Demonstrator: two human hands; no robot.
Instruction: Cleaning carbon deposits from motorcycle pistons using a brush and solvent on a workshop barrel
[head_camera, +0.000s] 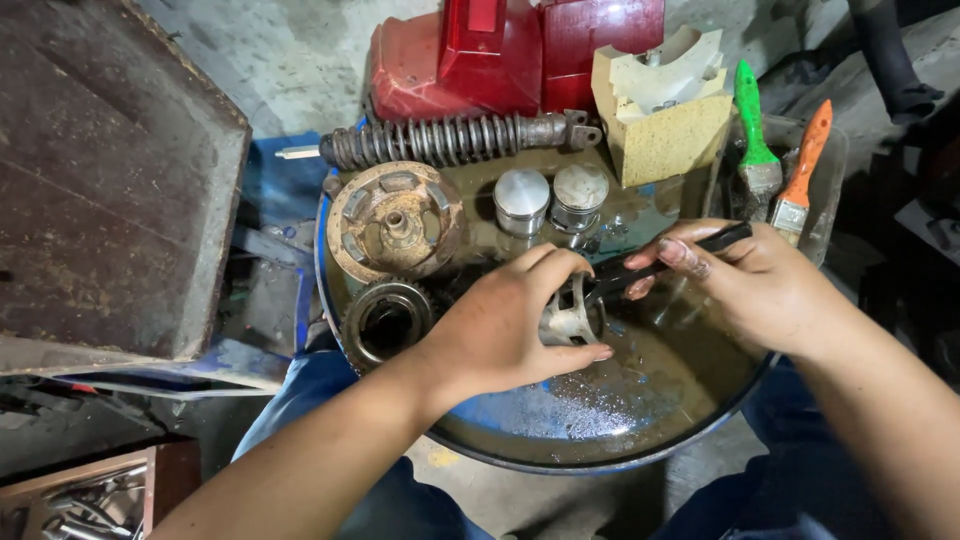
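The left hand (505, 325) closes its grip around a small pale metal engine part (572, 318), thumb under it and fingers curled over its top, holding it just above the oily liquid in a round blue basin (600, 455). The right hand (745, 280) pinches a dark brush handle (660, 262) between thumb and fingertips, a narrow grip, with the far end of the tool reaching into the open side of the part. Behind the hands, inside the basin, two silvery pistons (550, 197) stand upright side by side. To their left a rusty round hub (397, 220) lies flat, and a dark ring-shaped bearing piece (385, 318) sits just below it, near the left wrist. A coil spring shock absorber (455, 140) lies across the basin's far rim. Beyond it are red body panels (500, 55) and a yellowish foam block (665, 105). Two paintbrushes, one with a green handle (752, 130) and one orange (805, 165), lean at the right.
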